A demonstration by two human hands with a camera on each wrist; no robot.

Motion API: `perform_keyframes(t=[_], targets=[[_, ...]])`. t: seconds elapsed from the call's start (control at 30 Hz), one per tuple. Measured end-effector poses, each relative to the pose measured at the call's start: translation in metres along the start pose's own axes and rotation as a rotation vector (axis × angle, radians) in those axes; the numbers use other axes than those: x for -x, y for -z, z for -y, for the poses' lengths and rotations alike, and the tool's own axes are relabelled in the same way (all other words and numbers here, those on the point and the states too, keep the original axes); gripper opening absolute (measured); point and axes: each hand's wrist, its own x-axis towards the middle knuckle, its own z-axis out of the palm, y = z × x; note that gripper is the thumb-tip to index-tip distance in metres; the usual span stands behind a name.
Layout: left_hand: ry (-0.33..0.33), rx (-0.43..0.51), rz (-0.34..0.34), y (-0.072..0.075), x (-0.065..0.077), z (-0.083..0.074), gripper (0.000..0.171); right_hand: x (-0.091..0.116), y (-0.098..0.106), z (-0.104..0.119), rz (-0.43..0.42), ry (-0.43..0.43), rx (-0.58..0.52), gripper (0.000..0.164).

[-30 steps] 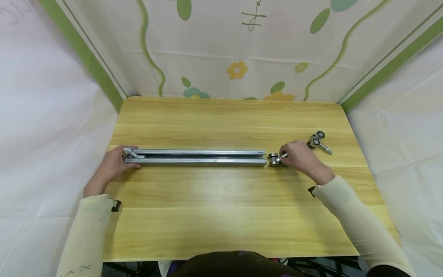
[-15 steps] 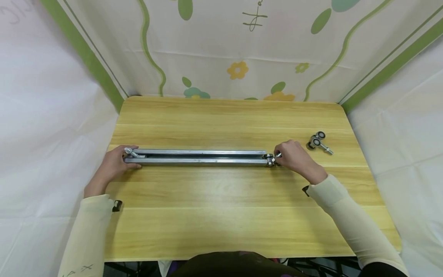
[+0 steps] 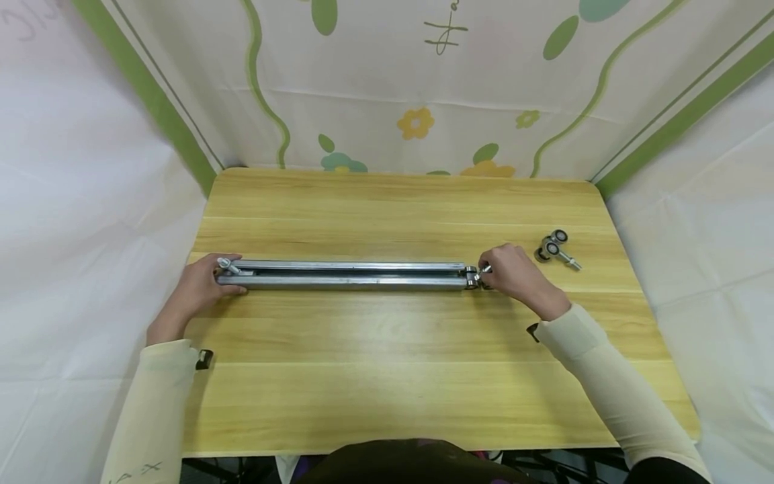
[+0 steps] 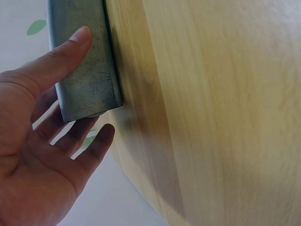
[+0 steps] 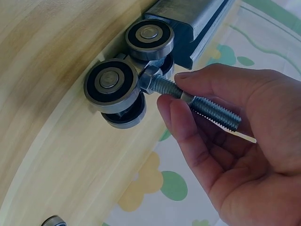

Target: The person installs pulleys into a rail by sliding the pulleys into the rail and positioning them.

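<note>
A long metal channel rail (image 3: 351,284) lies crosswise on the table, its slot facing up. My left hand (image 3: 196,286) grips its left end, the thumb along the near side and fingers behind. A threaded bolt (image 3: 225,264) sticks up out of the slot there; whatever it joins inside is hidden. At the rail's right end, my right hand (image 3: 519,277) pinches the threaded stud (image 5: 214,113) of a roller trolley (image 5: 110,87) between thumb and fingers. The trolley's front wheels meet the rail's open end; its rear wheels are outside. How far the front ones sit inside, I cannot tell.
A second roller trolley (image 3: 551,246) lies on its side on the wooden table (image 3: 387,383), behind and right of my right hand. Beyond the table's back edge hangs a white printed cloth (image 3: 375,107); plain white sheets flank both sides.
My right hand has moved left with the roller trolley, bringing its front wheels from just off the rail to the rail's end. The left hand and rail stay put.
</note>
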Motion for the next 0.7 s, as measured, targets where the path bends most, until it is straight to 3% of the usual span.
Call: perform_keyframes(t=[0.47,0.7], targets=[[-0.010,-0.003,0.002,0.0025,0.0009,-0.0017,0.071,-0.0012,-0.0035,0.0044,-0.017,0.025,-0.005,0.011],[0.017,0.001,0.022,0.0026,-0.0003,-0.0027,0.072,-0.0013,-0.0004,0.0058,-0.023,0.048,-0.003,0.010]])
